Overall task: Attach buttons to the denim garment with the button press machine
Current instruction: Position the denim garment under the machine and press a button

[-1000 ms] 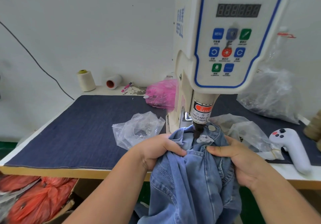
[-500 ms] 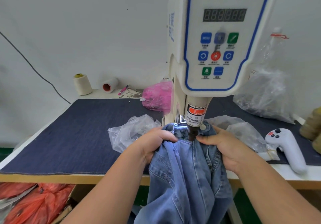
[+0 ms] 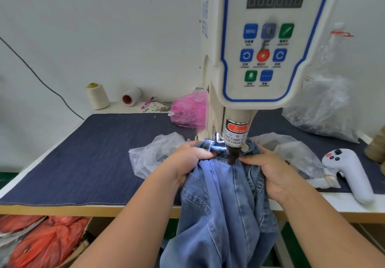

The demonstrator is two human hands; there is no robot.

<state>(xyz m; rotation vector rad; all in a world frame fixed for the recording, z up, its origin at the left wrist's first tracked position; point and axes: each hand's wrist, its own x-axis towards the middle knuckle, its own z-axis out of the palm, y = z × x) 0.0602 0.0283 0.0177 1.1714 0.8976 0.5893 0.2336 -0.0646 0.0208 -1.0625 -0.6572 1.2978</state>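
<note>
A light blue denim garment (image 3: pixel 225 201) hangs over the table's front edge, its top bunched under the button press machine (image 3: pixel 256 59). The machine's dark punch tip (image 3: pixel 231 157) presses down onto the fabric. My left hand (image 3: pixel 187 161) grips a fold of denim just left of the punch. My right hand (image 3: pixel 270 172) holds the denim on the right, fingers pointing toward the punch. A silver button (image 3: pixel 245 147) peeks out behind the punch.
Dark denim cloth (image 3: pixel 87 159) covers the table. Clear plastic bags (image 3: pixel 154 153) lie beside the machine, a pink bag (image 3: pixel 189 109) behind. A white handheld controller (image 3: pixel 352 174) rests at the right. Thread cones (image 3: pixel 96 96) stand at the back. Orange bags (image 3: pixel 41 244) sit below.
The garment moved further under the punch, and both hands slid closer to it. The silver button and white patch seen earlier are now mostly hidden behind the punch.
</note>
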